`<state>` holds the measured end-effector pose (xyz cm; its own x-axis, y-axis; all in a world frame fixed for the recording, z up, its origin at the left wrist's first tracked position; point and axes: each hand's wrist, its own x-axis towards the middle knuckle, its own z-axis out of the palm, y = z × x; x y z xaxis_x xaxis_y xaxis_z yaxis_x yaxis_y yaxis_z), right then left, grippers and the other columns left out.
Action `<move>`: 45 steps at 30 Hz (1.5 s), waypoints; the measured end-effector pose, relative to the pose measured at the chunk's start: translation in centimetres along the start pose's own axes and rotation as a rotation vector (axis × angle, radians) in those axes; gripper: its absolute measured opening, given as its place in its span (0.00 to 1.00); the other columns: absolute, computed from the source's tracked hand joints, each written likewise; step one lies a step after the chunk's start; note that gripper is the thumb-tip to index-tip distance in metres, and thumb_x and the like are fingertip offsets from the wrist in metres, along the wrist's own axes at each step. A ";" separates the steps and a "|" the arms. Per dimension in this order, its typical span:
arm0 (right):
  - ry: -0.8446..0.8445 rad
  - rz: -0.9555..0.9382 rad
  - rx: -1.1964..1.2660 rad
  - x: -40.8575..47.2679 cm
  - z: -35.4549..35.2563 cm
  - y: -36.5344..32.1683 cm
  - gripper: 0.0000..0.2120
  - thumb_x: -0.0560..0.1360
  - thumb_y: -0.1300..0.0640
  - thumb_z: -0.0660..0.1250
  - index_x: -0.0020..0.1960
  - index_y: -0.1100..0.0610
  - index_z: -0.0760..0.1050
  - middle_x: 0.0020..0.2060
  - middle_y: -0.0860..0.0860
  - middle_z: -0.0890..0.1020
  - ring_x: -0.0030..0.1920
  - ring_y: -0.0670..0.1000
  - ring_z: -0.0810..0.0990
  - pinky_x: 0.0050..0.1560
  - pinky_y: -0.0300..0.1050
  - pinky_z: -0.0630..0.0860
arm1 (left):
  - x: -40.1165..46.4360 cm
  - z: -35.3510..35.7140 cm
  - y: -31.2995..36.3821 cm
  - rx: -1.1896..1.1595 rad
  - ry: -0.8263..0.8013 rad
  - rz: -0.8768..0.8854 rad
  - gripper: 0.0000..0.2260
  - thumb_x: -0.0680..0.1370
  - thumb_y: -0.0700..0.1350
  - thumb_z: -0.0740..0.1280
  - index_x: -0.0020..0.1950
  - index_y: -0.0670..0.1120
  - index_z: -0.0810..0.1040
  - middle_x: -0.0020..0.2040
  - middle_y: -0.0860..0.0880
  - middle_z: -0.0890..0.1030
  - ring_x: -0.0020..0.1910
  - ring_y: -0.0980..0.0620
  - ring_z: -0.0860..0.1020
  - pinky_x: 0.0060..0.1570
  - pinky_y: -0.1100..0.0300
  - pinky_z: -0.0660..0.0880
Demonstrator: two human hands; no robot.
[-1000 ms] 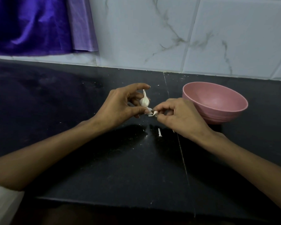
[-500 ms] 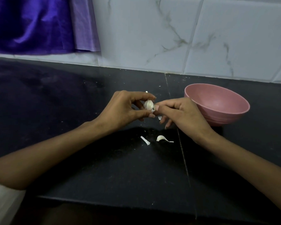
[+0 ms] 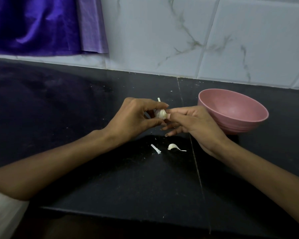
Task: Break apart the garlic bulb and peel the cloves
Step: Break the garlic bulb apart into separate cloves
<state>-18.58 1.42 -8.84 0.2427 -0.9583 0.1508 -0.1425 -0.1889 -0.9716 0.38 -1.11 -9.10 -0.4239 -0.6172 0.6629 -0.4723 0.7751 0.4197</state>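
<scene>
Garlic bulb (image 3: 160, 114), frame centre: we are gripping it in our left hand (image 3: 136, 118), right hand (image 3: 192, 125) pinching its side; one clove (image 3: 172, 146) is lying detached below, unpeeled, pink bowl (image 3: 231, 121) seemingly empty.

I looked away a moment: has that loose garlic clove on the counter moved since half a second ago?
No. The loose clove lies just left of the counter seam, beside the small white scrap, as before.
</scene>
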 end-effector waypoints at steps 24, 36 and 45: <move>0.072 -0.094 -0.428 0.3 -0.8 -0.5 0.08 0.78 0.63 0.67 0.43 0.55 0.83 0.33 0.53 0.84 0.33 0.48 0.84 0.32 0.41 0.79 | 0.4 -0.3 0.4 -0.162 0.004 -0.228 0.19 0.68 0.44 0.78 0.58 0.45 0.82 0.44 0.49 0.84 0.35 0.57 0.83 0.40 0.59 0.82; 0.110 -0.133 -0.356 -0.1 -0.4 -0.7 0.04 0.75 0.58 0.71 0.47 0.54 0.85 0.38 0.54 0.86 0.41 0.54 0.85 0.43 0.50 0.84 | 0.3 -0.2 0.6 -0.079 -0.054 -0.150 0.20 0.68 0.44 0.78 0.59 0.46 0.82 0.48 0.51 0.84 0.39 0.60 0.82 0.45 0.56 0.80; 0.045 -0.045 -0.115 0.2 -0.4 -0.3 0.07 0.77 0.61 0.69 0.52 0.60 0.84 0.43 0.58 0.86 0.40 0.50 0.84 0.43 0.49 0.84 | 0.4 0.2 0.3 -0.245 -0.042 -0.187 0.17 0.69 0.36 0.77 0.57 0.44 0.82 0.50 0.47 0.81 0.42 0.54 0.83 0.39 0.60 0.82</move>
<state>-18.90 1.22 -8.45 0.2081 -0.9564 0.2047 -0.2419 -0.2531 -0.9367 -0.04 -1.15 -8.85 -0.3813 -0.7536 0.5355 -0.3468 0.6536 0.6727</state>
